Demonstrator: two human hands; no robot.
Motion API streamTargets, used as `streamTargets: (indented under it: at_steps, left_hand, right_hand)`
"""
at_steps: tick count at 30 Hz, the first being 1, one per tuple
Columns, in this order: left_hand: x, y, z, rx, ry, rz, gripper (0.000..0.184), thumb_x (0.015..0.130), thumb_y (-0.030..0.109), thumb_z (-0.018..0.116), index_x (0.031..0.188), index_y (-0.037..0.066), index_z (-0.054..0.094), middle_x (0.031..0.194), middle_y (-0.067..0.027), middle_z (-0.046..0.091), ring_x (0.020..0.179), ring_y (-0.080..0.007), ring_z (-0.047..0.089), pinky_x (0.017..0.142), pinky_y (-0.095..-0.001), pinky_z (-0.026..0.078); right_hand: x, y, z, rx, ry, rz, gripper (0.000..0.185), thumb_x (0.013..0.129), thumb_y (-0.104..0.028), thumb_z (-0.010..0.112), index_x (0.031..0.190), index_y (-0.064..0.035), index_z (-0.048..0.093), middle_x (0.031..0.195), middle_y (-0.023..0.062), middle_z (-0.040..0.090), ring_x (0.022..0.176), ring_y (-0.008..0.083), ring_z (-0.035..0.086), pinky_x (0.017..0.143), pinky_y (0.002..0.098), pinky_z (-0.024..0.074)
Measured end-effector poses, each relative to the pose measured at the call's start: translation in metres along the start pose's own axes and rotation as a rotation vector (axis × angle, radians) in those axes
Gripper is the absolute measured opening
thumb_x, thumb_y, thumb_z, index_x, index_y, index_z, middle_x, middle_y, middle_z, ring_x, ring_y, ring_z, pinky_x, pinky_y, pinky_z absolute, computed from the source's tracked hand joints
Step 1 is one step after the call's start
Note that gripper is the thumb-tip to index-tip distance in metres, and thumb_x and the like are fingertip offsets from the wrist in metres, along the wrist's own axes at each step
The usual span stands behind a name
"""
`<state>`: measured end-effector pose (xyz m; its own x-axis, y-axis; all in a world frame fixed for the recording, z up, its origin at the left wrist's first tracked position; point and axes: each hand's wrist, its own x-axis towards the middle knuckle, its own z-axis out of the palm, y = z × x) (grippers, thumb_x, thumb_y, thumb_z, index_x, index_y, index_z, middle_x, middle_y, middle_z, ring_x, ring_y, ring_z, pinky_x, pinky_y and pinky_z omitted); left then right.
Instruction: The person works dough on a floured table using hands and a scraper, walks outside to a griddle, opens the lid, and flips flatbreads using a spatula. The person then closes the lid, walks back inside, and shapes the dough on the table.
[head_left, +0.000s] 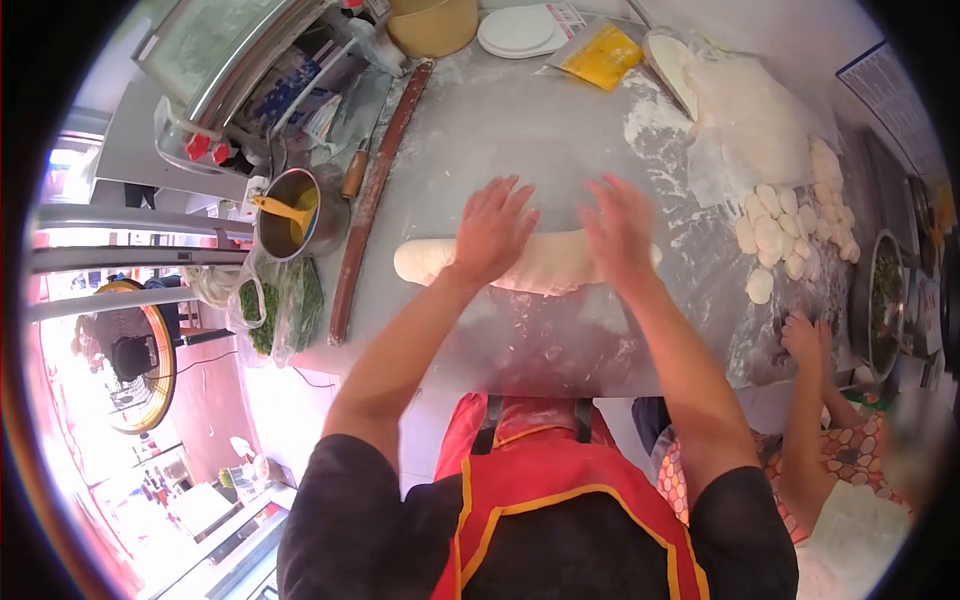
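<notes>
A thick log of pale dough lies crosswise on the floured metal worktop. My left hand rests over the dough left of its middle, palm down, fingers stretched past its far side. Near the right end, my right hand is also over the dough, fingers extended and slightly blurred. Neither hand is wrapped round it. The dough's left end shows fully; part of its middle and right is covered by my hands and wrists.
A long brown rolling stick and a metal pot with a yellow-handled tool are left. Greens in a plastic bag lie nearby. Several small dough pieces sit at right, close to a co-worker's hands and a bowl.
</notes>
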<state>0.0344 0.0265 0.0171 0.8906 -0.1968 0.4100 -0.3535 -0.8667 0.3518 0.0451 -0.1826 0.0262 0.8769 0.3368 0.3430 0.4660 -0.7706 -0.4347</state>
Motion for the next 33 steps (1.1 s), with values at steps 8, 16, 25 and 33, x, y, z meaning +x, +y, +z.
streamTargets:
  at_steps: [8,16,25,33]
  left_hand:
    - [-0.159,0.064,-0.015,-0.023,-0.373,-0.026,0.058,0.089,0.035,0.055,0.140,0.011,0.041,0.146,-0.0108,0.040,0.136,-0.0340,0.033,0.109,-0.0546,0.026]
    - [-0.073,0.023,0.033,-0.014,-0.353,-0.208,0.054,0.090,0.033,0.053,0.138,0.010,0.044,0.147,-0.0125,0.037,0.140,-0.0330,0.026,0.112,-0.0542,0.020]
    - [0.016,-0.040,0.008,-0.395,-0.032,-0.364,0.043,0.098,0.029,0.044,0.134,0.006,0.048,0.139,-0.0167,0.047,0.134,-0.0329,0.037,0.112,-0.0501,0.024]
    - [-0.079,-0.079,-0.055,-0.040,-0.056,-0.284,0.045,0.094,0.023,0.055,0.133,0.005,0.046,0.136,-0.0218,0.047,0.132,-0.0369,0.039,0.109,-0.0506,0.029]
  right_hand:
    - [-0.149,-0.048,-0.001,-0.007,-0.266,-0.140,0.048,0.092,-0.032,0.050,0.137,-0.0155,0.046,0.140,0.0132,0.043,0.129,0.0382,0.037,0.107,0.0628,0.0186]
    - [-0.061,-0.025,0.051,-0.183,-0.250,0.019,0.055,0.092,-0.041,0.046,0.141,-0.0159,0.041,0.147,0.0107,0.038,0.140,0.0340,0.027,0.109,0.0634,0.0148]
    - [0.009,-0.016,0.030,0.154,0.156,0.064,0.049,0.098,-0.026,0.042,0.141,-0.0035,0.039,0.147,0.0193,0.034,0.139,0.0379,0.027,0.113,0.0563,0.0160]
    - [-0.144,-0.198,0.105,0.536,-0.645,-0.298,0.064,0.088,-0.030,0.059,0.140,-0.0015,0.037,0.147,0.0159,0.034,0.137,0.0322,0.029,0.115,0.0484,0.0174]
